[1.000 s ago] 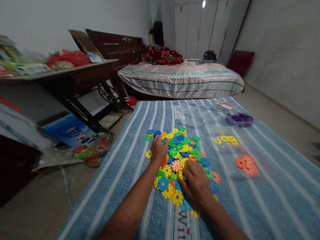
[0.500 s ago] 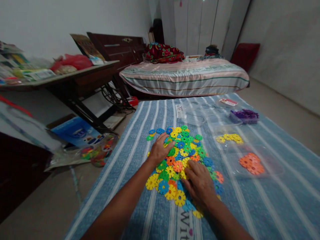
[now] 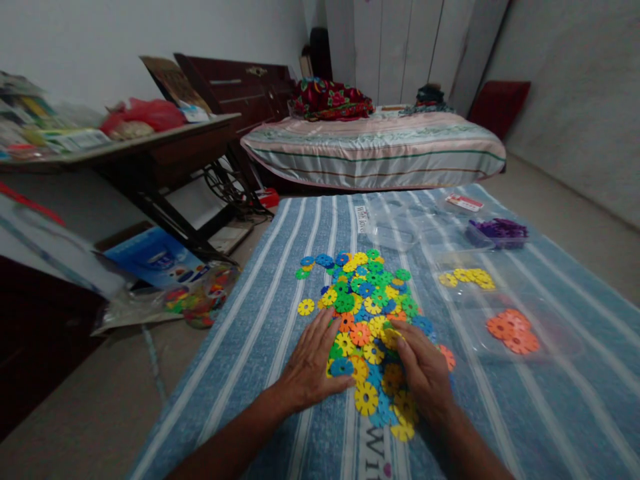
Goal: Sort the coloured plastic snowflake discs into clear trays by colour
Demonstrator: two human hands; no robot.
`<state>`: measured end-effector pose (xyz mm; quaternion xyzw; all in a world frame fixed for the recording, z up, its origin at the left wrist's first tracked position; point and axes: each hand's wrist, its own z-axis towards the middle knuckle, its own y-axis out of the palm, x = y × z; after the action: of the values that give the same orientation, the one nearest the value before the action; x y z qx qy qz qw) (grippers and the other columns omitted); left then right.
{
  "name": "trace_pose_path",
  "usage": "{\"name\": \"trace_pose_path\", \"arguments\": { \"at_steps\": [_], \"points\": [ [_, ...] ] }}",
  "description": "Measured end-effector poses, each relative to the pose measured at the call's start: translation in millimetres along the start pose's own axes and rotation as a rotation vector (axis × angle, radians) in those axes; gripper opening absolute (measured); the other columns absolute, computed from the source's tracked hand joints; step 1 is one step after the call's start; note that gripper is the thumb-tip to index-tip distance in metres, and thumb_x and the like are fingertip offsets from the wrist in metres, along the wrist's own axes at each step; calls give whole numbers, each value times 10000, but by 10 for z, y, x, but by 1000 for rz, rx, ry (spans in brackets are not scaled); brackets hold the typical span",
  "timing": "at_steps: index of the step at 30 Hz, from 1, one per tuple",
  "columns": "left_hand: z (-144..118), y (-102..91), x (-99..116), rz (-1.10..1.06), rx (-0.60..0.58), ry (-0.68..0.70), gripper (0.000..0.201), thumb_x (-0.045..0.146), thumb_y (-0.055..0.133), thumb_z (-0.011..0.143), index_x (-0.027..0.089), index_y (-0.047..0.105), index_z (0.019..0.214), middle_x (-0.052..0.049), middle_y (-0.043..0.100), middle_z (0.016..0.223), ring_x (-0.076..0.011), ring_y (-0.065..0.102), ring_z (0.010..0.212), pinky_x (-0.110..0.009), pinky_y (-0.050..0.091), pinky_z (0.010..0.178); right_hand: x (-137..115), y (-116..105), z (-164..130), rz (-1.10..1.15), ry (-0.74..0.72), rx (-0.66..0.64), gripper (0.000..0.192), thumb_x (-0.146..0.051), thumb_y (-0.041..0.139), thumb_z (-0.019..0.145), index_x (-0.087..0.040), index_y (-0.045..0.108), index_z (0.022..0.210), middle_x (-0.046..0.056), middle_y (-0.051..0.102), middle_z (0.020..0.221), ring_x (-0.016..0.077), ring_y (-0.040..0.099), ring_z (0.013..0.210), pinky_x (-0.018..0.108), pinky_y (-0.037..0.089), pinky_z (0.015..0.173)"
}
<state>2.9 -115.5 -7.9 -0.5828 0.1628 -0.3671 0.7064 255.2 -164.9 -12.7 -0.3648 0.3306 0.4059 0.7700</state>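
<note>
A loose pile of notched plastic discs (image 3: 360, 333), in yellow, green, blue and orange, is spread over the striped cloth in front of me. My right hand (image 3: 427, 370) pinches a yellow disc (image 3: 391, 338) between thumb and fingers above the pile's right side. At the pile's left edge, my left hand (image 3: 311, 363) rests with its thumb spread from the fingers, close to a blue disc (image 3: 341, 367). Its fingers look outstretched and nothing shows in its grasp. A single yellow disc (image 3: 306, 307) lies apart at the upper left.
Clear plastic boxes stand on the right, holding orange discs (image 3: 514, 331), yellow discs (image 3: 467, 278) and purple pieces (image 3: 500, 229). A clear empty-looking container (image 3: 395, 235) and a red-and-white card (image 3: 464, 203) are at the back. Beyond the striped cloth (image 3: 250, 347) stands a bed (image 3: 375, 157).
My left hand has drawn back toward me from the pile's upper left to its lower left edge. My right hand has lifted slightly and now shows a yellow disc in its pinch.
</note>
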Motion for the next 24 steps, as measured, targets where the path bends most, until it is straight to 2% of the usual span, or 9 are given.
{"name": "trace_pose_path", "arguments": {
  "at_steps": [3, 5, 12, 14, 16, 19, 22, 24],
  "points": [
    [222, 93, 0, 1, 29, 6, 1022, 688, 546, 843, 192, 53, 1588, -212, 223, 1619, -377, 223, 1494, -574, 312, 1163, 15, -92, 38, 70, 110, 54, 254, -322, 525, 968, -216, 742, 1046, 87, 739, 1102, 236, 692, 1027, 416, 562, 909],
    [390, 139, -7, 1, 32, -5, 1001, 697, 543, 838, 181, 117, 1582, -209, 247, 1613, -370, 222, 1496, -574, 293, 1172, 46, -137, 56, 85, 159, 78, 261, -346, 536, 960, -212, 748, 1032, 84, 744, 1070, 240, 695, 999, 429, 559, 906],
    [1048, 236, -87, 16, 16, -149, 825, 639, 564, 855, 156, 371, 1495, -198, 336, 1580, -349, 286, 1476, -568, 274, 1182, 38, -185, 96, 105, 214, 96, 261, -363, 547, 950, -208, 754, 981, 73, 748, 1022, 233, 692, 959, 393, 557, 871],
    [1158, 224, -80, 27, 31, -199, 795, 616, 566, 864, 135, 398, 1474, -212, 364, 1561, -357, 308, 1465, -573, 279, 1176, 33, -200, 105, 98, 227, 109, 270, -373, 546, 949, -202, 754, 973, 70, 747, 997, 229, 691, 935, 386, 556, 858],
    [1162, 170, -2, 41, 73, -208, 771, 605, 553, 878, 127, 403, 1465, -222, 376, 1551, -362, 308, 1464, -583, 272, 1172, 47, -221, 105, 95, 245, 132, 281, -382, 544, 950, -194, 752, 975, 73, 744, 992, 230, 687, 932, 389, 550, 860],
    [956, 29, 265, 35, 79, -46, 757, 626, 514, 889, 127, 416, 1450, -225, 380, 1547, -364, 289, 1471, -591, 247, 1176, 91, -257, 97, 102, 269, 180, 290, -391, 549, 947, -184, 749, 990, 87, 740, 1033, 236, 681, 956, 391, 542, 863],
    [626, -83, 611, -27, -77, 279, 786, 689, 520, 850, 157, 451, 1425, -198, 422, 1528, -361, 310, 1458, -580, 236, 1181, 130, -295, 99, 102, 279, 232, 301, -408, 558, 941, -177, 749, 975, 93, 742, 1021, 237, 677, 946, 390, 538, 855],
    [454, -88, 800, -60, -153, 457, 762, 702, 493, 859, 178, 472, 1412, -169, 459, 1509, -338, 335, 1446, -559, 229, 1189, 141, -323, 114, 88, 287, 269, 312, -426, 564, 935, -174, 748, 957, 87, 742, 987, 232, 676, 923, 384, 532, 849]
  ]
}}
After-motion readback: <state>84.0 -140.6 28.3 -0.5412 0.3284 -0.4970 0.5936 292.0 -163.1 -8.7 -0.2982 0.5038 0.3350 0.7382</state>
